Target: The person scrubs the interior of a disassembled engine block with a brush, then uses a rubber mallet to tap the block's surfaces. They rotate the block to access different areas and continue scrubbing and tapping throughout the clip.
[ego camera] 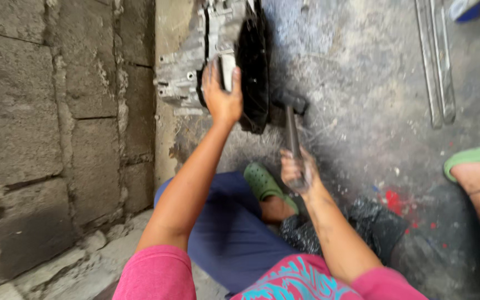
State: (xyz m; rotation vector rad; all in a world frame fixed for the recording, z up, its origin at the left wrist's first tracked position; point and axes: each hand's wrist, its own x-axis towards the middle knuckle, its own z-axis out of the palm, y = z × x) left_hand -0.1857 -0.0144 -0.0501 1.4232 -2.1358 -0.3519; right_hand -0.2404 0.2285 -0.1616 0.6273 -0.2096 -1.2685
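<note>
Left hand [221, 91] clamped on metal housing [195, 61] at 12 o'clock; right hand [301, 172] gripping hammer [291, 119] at 1 o'clock; likely risk: glancing blow onto nearby left fingers [234, 78].

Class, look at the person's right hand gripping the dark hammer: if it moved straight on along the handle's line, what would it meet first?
Probably the black ribbed part on the grey metal housing: the right hand points the dark hammer toward it, though depth is unclear.

a rough grey block wall [34, 128] is seen on the left. the dirty concrete floor [362, 72] is marked with red paint spots [394, 201].
</note>
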